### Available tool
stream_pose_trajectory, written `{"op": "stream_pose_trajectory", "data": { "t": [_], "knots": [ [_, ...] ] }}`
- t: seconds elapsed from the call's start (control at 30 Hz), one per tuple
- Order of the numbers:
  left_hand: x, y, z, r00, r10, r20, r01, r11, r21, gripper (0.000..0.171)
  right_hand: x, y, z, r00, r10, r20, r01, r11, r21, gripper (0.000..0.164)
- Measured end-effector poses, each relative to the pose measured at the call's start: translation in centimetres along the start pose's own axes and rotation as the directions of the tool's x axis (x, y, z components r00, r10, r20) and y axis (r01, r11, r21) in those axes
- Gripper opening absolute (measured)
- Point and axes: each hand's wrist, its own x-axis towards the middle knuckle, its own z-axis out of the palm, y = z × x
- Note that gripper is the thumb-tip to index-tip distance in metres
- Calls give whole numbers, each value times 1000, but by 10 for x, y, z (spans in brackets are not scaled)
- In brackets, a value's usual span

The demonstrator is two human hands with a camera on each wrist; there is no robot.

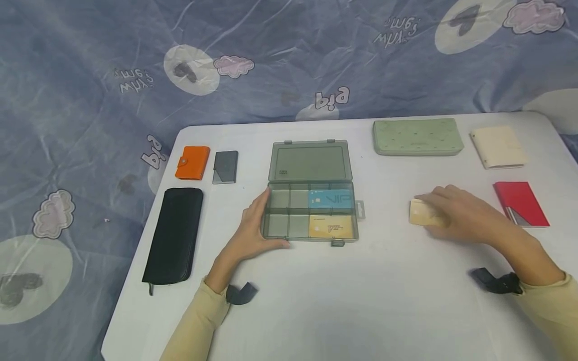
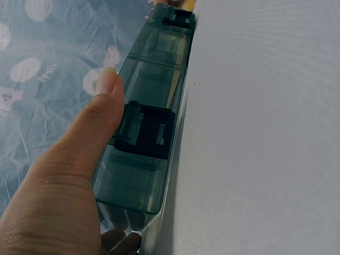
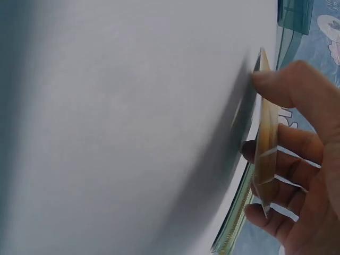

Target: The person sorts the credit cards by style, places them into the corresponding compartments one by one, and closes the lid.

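A translucent grey-green compartment box (image 1: 299, 225) lies with its lid (image 1: 311, 161) folded back. A blue card (image 1: 331, 199) and a yellow card (image 1: 331, 226) sit in its right-hand part, one behind the other. My left hand (image 1: 258, 225) grips the box's near left corner, thumb along the front wall and fingers at the left side. To the right of the box, my right hand (image 1: 456, 213) pinches a pale yellow card (image 1: 421, 213) between thumb and fingers. Seen edge-on in the right wrist view, this card (image 3: 267, 138) looks shiny and slightly bent, close over the white table.
At left lie an orange snap card holder (image 1: 192, 163), a dark grey card holder (image 1: 225, 167) and a long black zip wallet (image 1: 173, 235). A green case (image 1: 417, 137), a cream holder (image 1: 498, 146) and a red holder (image 1: 521, 203) lie at right on the white table (image 1: 338, 306).
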Motion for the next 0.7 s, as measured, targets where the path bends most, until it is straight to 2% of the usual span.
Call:
{"op": "stream_pose_trajectory", "data": {
  "t": [0.13,0.23,0.4,0.6,0.7],
  "knots": [
    [0,-1,0,1000,-7,4,7,1000,6,129,1,-2,-7,995,94,19,-94,996,12,75],
    [-1,-1,0,1000,-12,7,11,1000,13,130,3,-10,-15,995,101,-24,-99,994,52,73],
    [0,1,0,1000,-4,1,4,1000,10,130,15,-43,-27,988,-69,-138,86,989,124,66],
    [-1,2,0,1000,-17,7,17,1000,3,129,43,-95,-23,955,-234,-183,263,952,157,62],
    [-1,2,0,1000,-25,10,25,1000,-1,129,58,-119,-18,927,-318,-200,354,919,176,57]
  ]
}}
